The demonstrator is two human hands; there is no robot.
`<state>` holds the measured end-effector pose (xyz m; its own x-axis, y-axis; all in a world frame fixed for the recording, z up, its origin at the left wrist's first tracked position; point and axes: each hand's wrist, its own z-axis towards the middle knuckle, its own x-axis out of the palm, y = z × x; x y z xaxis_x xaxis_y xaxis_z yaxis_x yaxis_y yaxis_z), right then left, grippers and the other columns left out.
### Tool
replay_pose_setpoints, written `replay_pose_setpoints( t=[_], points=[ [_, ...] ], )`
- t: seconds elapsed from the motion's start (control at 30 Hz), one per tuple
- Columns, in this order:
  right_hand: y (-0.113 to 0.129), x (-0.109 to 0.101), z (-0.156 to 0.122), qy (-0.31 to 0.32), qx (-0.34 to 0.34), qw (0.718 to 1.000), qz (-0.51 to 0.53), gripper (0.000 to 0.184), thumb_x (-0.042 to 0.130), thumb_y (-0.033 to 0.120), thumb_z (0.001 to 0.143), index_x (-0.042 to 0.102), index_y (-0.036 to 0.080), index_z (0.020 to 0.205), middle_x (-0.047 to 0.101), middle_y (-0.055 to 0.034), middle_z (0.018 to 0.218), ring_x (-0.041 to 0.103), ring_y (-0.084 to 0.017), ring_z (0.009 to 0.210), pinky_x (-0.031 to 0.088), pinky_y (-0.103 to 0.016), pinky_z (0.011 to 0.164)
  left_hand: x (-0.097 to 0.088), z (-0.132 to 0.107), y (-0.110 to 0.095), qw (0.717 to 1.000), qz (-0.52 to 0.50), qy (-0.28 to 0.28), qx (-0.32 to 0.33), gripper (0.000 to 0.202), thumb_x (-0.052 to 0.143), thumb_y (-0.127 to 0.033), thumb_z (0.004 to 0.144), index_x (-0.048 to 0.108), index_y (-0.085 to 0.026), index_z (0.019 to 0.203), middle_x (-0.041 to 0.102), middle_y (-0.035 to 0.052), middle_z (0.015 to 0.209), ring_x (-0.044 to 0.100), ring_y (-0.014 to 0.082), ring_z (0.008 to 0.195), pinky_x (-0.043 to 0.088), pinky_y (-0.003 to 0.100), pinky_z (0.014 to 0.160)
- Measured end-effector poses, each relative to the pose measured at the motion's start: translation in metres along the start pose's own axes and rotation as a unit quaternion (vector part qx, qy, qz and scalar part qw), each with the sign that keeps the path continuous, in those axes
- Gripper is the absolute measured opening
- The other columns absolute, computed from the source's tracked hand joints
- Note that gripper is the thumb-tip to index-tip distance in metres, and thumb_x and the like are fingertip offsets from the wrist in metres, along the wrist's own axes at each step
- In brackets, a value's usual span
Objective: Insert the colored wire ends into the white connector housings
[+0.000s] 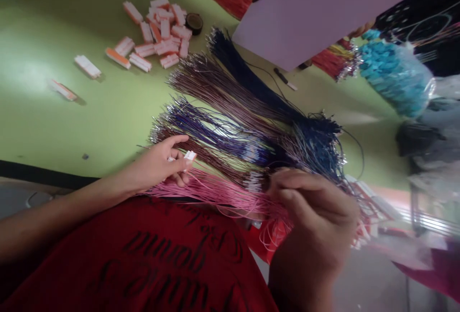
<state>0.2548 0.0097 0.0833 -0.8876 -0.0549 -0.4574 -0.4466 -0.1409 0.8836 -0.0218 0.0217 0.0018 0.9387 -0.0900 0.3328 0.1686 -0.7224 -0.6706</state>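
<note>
Green table (53,110); right hand (316,225) blurred over pink wires (215,192)

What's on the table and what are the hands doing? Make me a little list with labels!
left hand: pinches a small white connector
right hand: blurred, fingers at the pink wires
other wires: purple bundle, brown bundle, dark blue bundle, fanned side by side
far side: pile of white and orange connectors
table: green
shirt: red
</note>
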Motion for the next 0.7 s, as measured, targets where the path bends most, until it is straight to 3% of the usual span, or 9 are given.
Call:
replay_pose_setpoints(
  t=[0.1, 0.13, 0.2, 0.3, 0.43, 0.57, 0.7],
  points=[
    [0.019, 0.043, 0.013, 0.239, -0.056, 0.966, 0.078, 0.008, 0.077, 0.023, 0.097, 0.084, 0.027, 0.093, 0.084, -0.0024, 0.089, 0.078, -0.018, 0.079, 0.06, -0.029, 0.066, 0.01, 0.005, -0.002, 0.999, 0.013, 0.016, 0.033, 0.072, 0.087, -0.029, 0.085, 0.057, -0.017, 0.149, 0.072, -0.003, 0.075, 0.071, 0.0171, 0.061, 0.056, 0.026, 0.057],
    [0.019, 0.057, 0.019, 0.271, -0.043, 0.957, 0.09, 0.01, 0.075, 0.022, 0.098, 0.083, 0.025, 0.093, 0.085, -0.0024, 0.091, 0.078, -0.017, 0.081, 0.061, -0.027, 0.068, 0.013, 0.008, -0.003, 0.999, 0.005, 0.017, 0.048, 0.065, 0.089, -0.031, 0.082, 0.063, -0.018, 0.14, 0.073, -0.002, 0.078, 0.071, 0.0163, 0.062, 0.056, 0.025, 0.058],
    [0.009, 0.078, 0.029, 0.247, 0.029, 0.964, 0.095, 0.012, 0.071, 0.022, 0.096, 0.082, 0.023, 0.091, 0.083, -0.0013, 0.085, 0.077, -0.015, 0.077, 0.061, -0.026, 0.069, 0.014, 0.014, -0.003, 0.998, -0.021, 0.021, 0.063, 0.055, 0.092, -0.038, 0.078, 0.068, -0.018, 0.124, 0.074, -0.0004, 0.08, 0.07, 0.0151, 0.062, 0.055, 0.024, 0.057],
    [-0.023, 0.09, 0.038, 0.126, 0.119, 0.984, 0.032, 0.012, 0.071, 0.023, 0.092, 0.08, 0.021, 0.085, 0.08, -0.0007, 0.077, 0.073, -0.015, 0.068, 0.06, -0.027, 0.067, 0.011, 0.02, -0.004, 0.997, -0.057, 0.031, 0.051, 0.053, 0.094, -0.039, 0.076, 0.068, -0.018, 0.117, 0.073, -0.0007, 0.075, 0.069, 0.0151, 0.058, 0.055, 0.025, 0.054],
    [-0.05, 0.086, 0.038, 0.07, 0.066, 0.995, -0.031, 0.013, 0.071, 0.026, 0.091, 0.083, 0.023, 0.087, 0.083, -0.0039, 0.084, 0.075, -0.019, 0.076, 0.061, -0.031, 0.075, 0.007, 0.024, -0.007, 0.995, -0.09, 0.028, 0.036, 0.05, 0.096, -0.033, 0.073, 0.067, -0.019, 0.112, 0.073, -0.0017, 0.075, 0.07, 0.0146, 0.057, 0.057, 0.025, 0.054],
    [-0.049, 0.084, 0.033, 0.063, 0.044, 0.994, -0.075, 0.016, 0.065, 0.024, 0.094, 0.081, 0.023, 0.093, 0.08, -0.0031, 0.08, 0.072, -0.017, 0.069, 0.058, -0.028, 0.068, 0.006, 0.026, -0.007, 0.994, -0.103, 0.024, 0.03, 0.051, 0.097, -0.033, 0.074, 0.067, -0.019, 0.112, 0.073, -0.0017, 0.076, 0.07, 0.0145, 0.057, 0.057, 0.025, 0.053],
    [-0.045, 0.087, 0.033, 0.052, 0.052, 0.991, -0.114, 0.015, 0.063, 0.024, 0.094, 0.075, 0.023, 0.085, 0.072, -0.0006, 0.071, 0.065, -0.015, 0.064, 0.052, -0.026, 0.061, 0.005, 0.028, -0.004, 0.994, -0.099, 0.028, 0.031, 0.052, 0.097, -0.036, 0.074, 0.068, -0.019, 0.113, 0.073, -0.0013, 0.077, 0.071, 0.0153, 0.058, 0.057, 0.026, 0.053]
  ],
)
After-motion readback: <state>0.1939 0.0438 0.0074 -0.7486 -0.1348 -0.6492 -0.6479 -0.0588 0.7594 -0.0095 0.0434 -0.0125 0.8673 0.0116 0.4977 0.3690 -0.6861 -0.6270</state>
